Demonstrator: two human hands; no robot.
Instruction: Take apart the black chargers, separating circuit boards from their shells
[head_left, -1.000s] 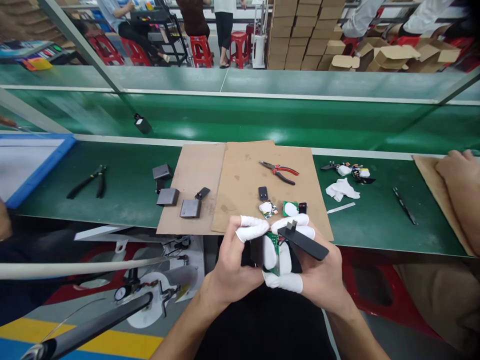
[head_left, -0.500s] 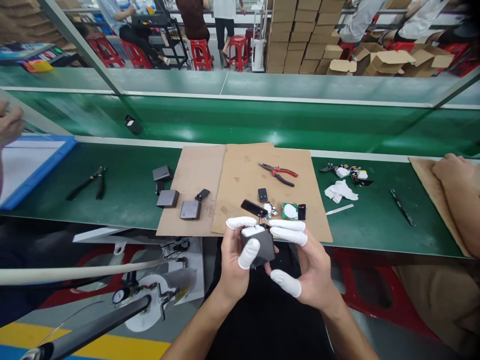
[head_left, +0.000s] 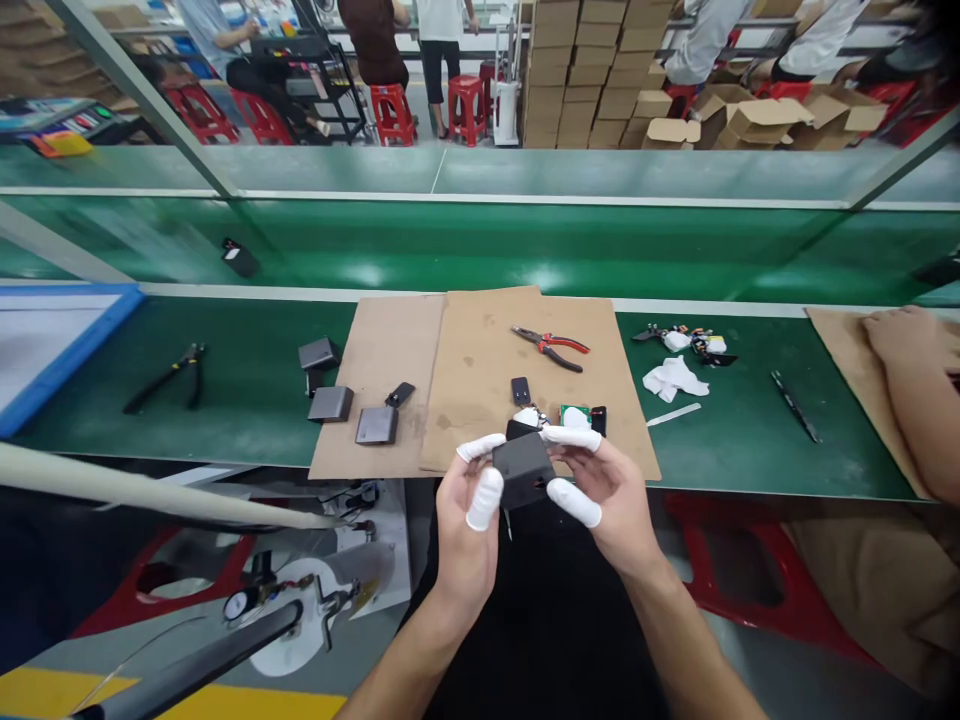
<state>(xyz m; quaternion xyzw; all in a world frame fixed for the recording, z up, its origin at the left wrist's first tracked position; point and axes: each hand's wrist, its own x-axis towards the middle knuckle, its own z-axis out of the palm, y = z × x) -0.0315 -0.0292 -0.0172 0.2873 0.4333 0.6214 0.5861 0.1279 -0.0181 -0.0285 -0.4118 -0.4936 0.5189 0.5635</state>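
Observation:
Between my two hands is a dark grey box-shaped housing point(head_left: 523, 470), tilted, above the front edge of the cardboard. White finger cots cover several of my fingertips. My left hand point(head_left: 471, 520) grips the housing's left side, thumb in front. On its right side my right hand point(head_left: 604, 495) has its thumb at the lower corner and its fingers along the top. Just behind lie a small black cover point(head_left: 520, 390), a white-and-metal part point(head_left: 529, 416) and a green circuit board point(head_left: 575, 414) with a black piece, partly hidden by my fingers.
Red-handled pliers point(head_left: 551, 347) lie on the cardboard point(head_left: 480, 340). Grey housings point(head_left: 376, 426) and black-handled cutters point(head_left: 166, 378) are to the left. Loose electronic parts point(head_left: 694, 342), a white cloth point(head_left: 675, 379) and a black pen-like tool point(head_left: 796, 406) lie right, near another person's arm point(head_left: 915, 390).
The housing has been turned, so its white inside no longer shows and a plain dark face does. My right thumb and fingers have closed onto it. The other person's hand at far left left view.

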